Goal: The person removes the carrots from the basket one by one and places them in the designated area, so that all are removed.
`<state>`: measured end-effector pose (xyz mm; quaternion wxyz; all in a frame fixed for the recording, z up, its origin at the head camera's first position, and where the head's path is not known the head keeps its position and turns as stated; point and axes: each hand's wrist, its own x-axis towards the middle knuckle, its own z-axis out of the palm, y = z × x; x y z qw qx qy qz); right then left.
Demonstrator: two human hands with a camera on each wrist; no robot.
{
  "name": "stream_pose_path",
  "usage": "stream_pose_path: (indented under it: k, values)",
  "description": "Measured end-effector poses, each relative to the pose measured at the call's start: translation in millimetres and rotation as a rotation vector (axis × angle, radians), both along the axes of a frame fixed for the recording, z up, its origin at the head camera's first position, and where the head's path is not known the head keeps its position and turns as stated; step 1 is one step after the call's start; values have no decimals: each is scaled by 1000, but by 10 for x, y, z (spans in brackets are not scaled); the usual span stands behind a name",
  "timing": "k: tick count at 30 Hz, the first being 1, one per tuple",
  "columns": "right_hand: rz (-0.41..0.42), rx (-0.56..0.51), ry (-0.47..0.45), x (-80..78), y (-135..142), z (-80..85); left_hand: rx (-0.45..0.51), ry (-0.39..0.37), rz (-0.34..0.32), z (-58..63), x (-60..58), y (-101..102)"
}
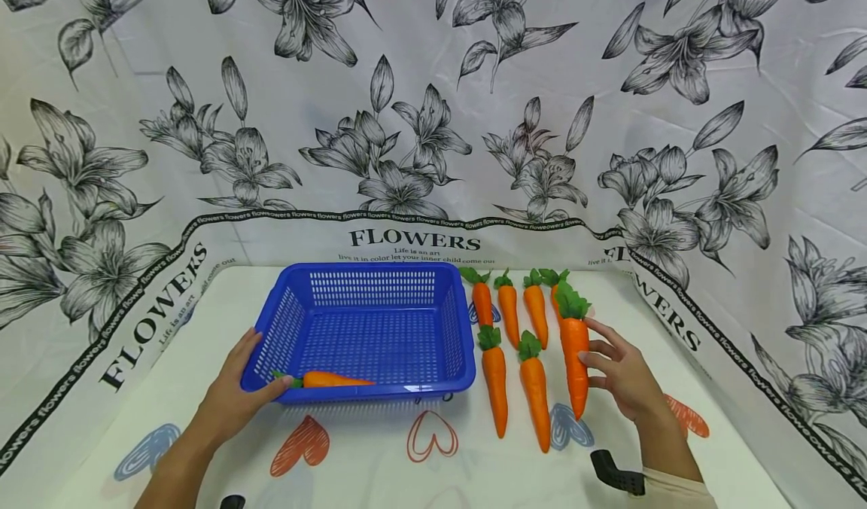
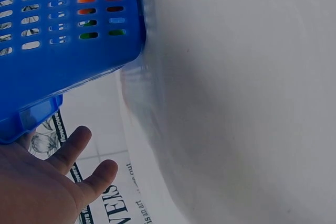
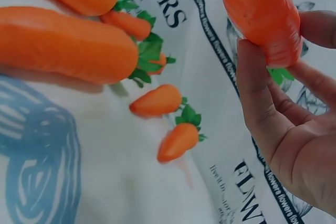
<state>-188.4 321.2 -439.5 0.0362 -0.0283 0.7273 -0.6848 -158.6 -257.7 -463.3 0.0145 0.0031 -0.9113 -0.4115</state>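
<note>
My right hand [image 1: 623,373] holds an orange toy carrot [image 1: 575,358] with green leaves, thumb and fingers near its leafy end. In the right wrist view, the held carrot [image 3: 262,14] is off the table, pinched in the fingers. My left hand [image 1: 233,388] grips the front left corner of a blue plastic basket [image 1: 359,393], its thumb on the rim. Two of its fingers [image 2: 100,177] stick out free below the basket's rim in the left wrist view. One carrot [image 1: 335,379] lies inside the basket along the front wall, partly hidden by the rim.
Right of the basket, several carrots lie in two rows, including a front-row carrot [image 1: 496,388] and a back-row carrot [image 1: 535,313]. A white cloth with printed hearts covers the table [image 1: 366,479]. A flower-printed curtain [image 1: 406,117] stands behind and at the sides.
</note>
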Motion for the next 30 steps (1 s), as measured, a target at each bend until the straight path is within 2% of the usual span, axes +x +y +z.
stream_pose_path:
  k: [16,30]
  values:
    - [-52,81,-153,-26,26,-295,11,6,4,1,-18,-6]
    - [-60,144,-216,-58,62,-514,-5,-8,7,11,-9,-4]
